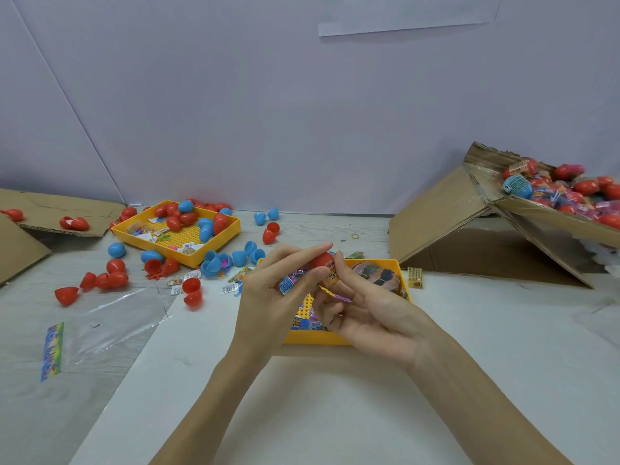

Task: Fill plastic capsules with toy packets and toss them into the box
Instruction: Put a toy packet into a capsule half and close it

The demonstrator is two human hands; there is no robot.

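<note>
Both hands meet above the near yellow tray [315, 337]: left hand [268, 297] pinches a red capsule [321, 260] and a blue packet [289, 284], right hand [365, 305] pinches an orange packet [330, 276] against it. A poorly tucked packet would likely jam the halves or drop. Two yellow trays, the far one [218, 245]; one box [550, 213] to the right, already heaped; loose capsules too many to count.

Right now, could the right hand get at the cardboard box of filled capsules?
Probably yes: the cardboard box lies open on the right hand's side with bare table between, though that hand's fingers hold the red capsule.
</note>
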